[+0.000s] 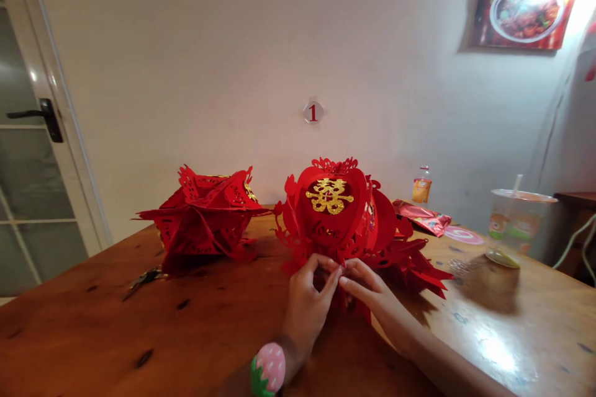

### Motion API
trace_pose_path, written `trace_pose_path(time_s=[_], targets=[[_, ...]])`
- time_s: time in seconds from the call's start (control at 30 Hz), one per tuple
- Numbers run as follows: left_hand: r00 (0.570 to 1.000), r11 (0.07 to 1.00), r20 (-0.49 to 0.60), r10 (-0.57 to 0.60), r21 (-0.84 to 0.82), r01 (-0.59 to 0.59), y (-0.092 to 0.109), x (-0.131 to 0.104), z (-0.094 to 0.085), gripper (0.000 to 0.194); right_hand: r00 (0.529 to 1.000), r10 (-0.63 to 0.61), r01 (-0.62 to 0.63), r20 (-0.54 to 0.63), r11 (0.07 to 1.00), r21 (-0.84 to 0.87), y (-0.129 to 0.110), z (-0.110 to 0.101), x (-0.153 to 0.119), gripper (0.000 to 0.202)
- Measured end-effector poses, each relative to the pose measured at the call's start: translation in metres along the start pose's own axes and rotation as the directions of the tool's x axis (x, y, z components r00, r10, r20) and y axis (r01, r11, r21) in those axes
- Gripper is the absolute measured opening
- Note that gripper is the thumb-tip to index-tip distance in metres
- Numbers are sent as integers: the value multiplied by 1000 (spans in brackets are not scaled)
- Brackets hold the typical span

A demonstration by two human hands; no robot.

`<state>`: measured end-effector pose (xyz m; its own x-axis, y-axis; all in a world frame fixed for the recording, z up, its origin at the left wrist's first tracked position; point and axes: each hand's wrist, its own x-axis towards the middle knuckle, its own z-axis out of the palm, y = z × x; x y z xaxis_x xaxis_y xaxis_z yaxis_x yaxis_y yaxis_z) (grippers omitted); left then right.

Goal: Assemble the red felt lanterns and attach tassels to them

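A: Fingers?

B: Left hand [313, 298] and right hand [372, 288] both pinching, tips meeting on a small red piece [343, 265] at the red lantern's [329, 223] near lower edge.

A: Lantern where?

B: Straight ahead of the hands, at the wooden surface [102, 329]. Second lantern [209, 211] to its left, keys [148, 276] just beside that.

A: Risks?

B: Tugging too hard might tear the thin cut-outs; a slipping pinch could let panels pop loose. Right forearm [431, 353] swinging wide might knock the plastic cup [519, 220].

A: Unclear?

B: What's joined between the fingertips, too small. Lantern's underside, hidden behind hands. Overlapping red panels [421, 267] on the right, can't separate. Right forearm's cut off below.
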<state>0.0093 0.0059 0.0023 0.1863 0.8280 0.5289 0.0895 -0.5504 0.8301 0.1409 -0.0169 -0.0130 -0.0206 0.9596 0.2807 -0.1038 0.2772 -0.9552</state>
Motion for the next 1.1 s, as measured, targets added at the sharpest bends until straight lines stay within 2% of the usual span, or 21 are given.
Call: trace_pose_path(time_s=[0.17,0.27,0.37,0.47,0.53,0.63,0.7,0.77,0.83,0.9,0.93,1.0,1.1], targets=[[999,1000,-35,-8,-28,8,-1,-1,1,11,997,-49,58,67,990,-132,-4,0,-2,24],[998,1000,-57,-11,-30,10,-2,-1,1,11,998,-63,61,-5,981,-183,-12,-4,0,29],[999,999,-50,-15,-31,13,-2,0,1,12,987,-151,129,-62,953,-275,-16,-9,2,31],[999,1000,-36,14,-23,-15,-1,0,1,12,960,-280,247,-18,874,-419,-18,-13,3,25],[998,998,9,67,15,-67,1,-3,2,9,926,-374,338,47,770,-540,-20,-15,1,19],[987,988,107,117,86,-126,3,-9,5,7,834,-541,459,105,576,-677,-27,-24,-1,12],[984,980,128,127,136,-145,4,-13,7,7,727,-686,466,4,490,-737,-36,-37,0,11],[974,963,162,159,192,-190,4,-16,8,6,576,-796,379,-186,461,-802,-44,-59,7,13],[949,934,242,205,240,-263,4,-19,8,6,447,-839,228,-310,443,-867,-50,-87,17,19],[918,904,321,233,275,-326,5,-21,7,6,391,-846,82,-363,425,-902,-50,-116,28,26],[906,892,348,240,290,-347,5,-22,7,6,397,-835,22,-381,423,-906,-48,-129,33,31],[893,874,378,245,314,-372,5,-23,7,6,455,-774,-69,-440,462,-884,-41,-149,40,38],[884,864,394,250,322,-388,5,-22,7,5,538,-662,-84,-522,574,-814,-34,-160,44,43]])
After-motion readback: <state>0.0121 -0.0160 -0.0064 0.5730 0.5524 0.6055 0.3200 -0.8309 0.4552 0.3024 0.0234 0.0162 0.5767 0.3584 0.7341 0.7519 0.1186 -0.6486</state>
